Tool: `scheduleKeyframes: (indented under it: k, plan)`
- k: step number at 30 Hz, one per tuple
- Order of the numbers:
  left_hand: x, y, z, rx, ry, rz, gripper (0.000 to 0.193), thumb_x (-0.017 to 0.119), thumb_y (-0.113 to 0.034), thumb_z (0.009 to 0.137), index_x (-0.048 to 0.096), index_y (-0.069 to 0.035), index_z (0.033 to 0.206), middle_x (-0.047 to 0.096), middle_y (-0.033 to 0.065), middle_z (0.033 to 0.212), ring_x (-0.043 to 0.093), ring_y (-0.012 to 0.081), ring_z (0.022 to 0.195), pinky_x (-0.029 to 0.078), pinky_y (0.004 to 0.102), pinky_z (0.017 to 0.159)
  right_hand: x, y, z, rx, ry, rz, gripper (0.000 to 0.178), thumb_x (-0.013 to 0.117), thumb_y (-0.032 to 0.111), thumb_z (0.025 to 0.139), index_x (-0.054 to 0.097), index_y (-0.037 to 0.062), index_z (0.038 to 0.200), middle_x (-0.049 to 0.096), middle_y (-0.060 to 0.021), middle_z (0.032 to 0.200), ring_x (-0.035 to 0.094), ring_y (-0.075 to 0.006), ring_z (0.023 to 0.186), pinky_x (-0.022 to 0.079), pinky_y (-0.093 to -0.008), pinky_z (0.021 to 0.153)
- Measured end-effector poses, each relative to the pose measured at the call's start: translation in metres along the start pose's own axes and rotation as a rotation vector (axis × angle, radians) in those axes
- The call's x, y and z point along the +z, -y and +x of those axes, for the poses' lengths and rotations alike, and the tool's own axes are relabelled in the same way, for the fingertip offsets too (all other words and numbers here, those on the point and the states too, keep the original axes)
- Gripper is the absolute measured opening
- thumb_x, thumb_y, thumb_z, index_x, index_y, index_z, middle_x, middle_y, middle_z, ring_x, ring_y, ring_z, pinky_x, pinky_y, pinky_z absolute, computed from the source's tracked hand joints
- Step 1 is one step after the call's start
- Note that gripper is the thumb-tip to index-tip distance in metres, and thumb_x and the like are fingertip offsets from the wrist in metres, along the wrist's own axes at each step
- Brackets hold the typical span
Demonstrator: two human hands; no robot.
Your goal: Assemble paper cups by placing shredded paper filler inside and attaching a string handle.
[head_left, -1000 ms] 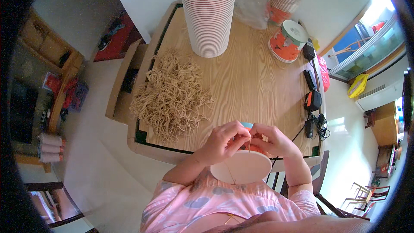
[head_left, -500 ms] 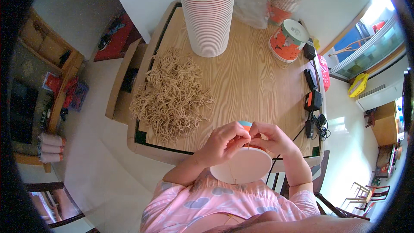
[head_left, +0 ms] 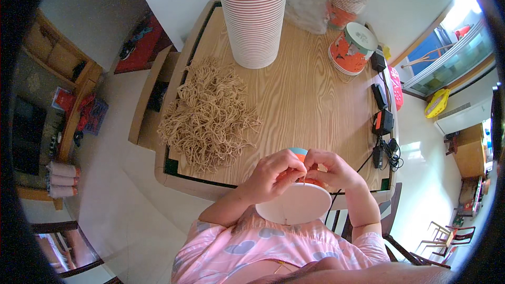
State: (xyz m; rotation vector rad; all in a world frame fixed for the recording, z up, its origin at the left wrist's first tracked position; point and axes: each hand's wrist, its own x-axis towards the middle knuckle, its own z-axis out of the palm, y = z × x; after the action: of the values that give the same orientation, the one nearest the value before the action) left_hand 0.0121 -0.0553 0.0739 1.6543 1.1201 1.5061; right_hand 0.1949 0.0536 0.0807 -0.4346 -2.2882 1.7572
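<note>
An orange paper cup with a white bottom lies on its side at the near table edge, its base turned toward me. My left hand and my right hand meet on top of it, fingertips pinched together on a thin tan string at the cup's wall. Both hands rest on the cup. A big loose heap of tan string loops lies on the table left of my hands.
A tall stack of red-rimmed white cups stands at the table's far middle. More orange cups and a second stack sit at the far right. Black chargers and cables line the right edge of the wooden table.
My fingertips have shifted slightly on the cup's wall. The cup stays in the same place.
</note>
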Motion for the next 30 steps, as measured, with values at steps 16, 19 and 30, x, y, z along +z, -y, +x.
scheduleKeyframes:
  k: [16, 19, 30]
  plan:
    - [-0.009, 0.009, 0.005, -0.475, -0.053, -0.656, 0.012, 0.058, -0.003, 0.089, 0.055, -0.003, 0.1, 0.06, 0.0045, 0.079, 0.058, 0.0105, 0.071, 0.049, 0.0235, 0.063, 0.003, 0.026, -0.012, 0.012, -0.241, -0.378, 0.036, 0.067, 0.011, 0.082, 0.053, 0.006, 0.115, 0.058, -0.0112, 0.09, 0.06, -0.0248, 0.077, 0.049, -0.0329, 0.068]
    - [-0.033, 0.012, 0.009, -0.508, -0.098, -1.049, 0.012, 0.059, -0.003, 0.088, 0.052, -0.004, 0.098, 0.058, 0.004, 0.077, 0.056, 0.0103, 0.062, 0.046, 0.0231, 0.054, 0.006, 0.021, -0.016, 0.079, -0.36, -0.454, 0.035, 0.065, 0.003, 0.08, 0.052, 0.0045, 0.113, 0.055, -0.0076, 0.082, 0.055, -0.0192, 0.07, 0.046, -0.0292, 0.063]
    - [-0.032, 0.089, -0.008, -0.531, -0.049, -0.489, 0.01, 0.068, -0.015, 0.084, 0.063, -0.007, 0.087, 0.06, -0.0025, 0.08, 0.056, 0.006, 0.077, 0.046, 0.0222, 0.07, 0.029, -0.016, -0.04, 0.28, -0.626, -0.285, 0.031, 0.057, -0.002, 0.083, 0.054, 0.0073, 0.112, 0.052, -0.0058, 0.072, 0.051, -0.0141, 0.065, 0.045, -0.0273, 0.061]
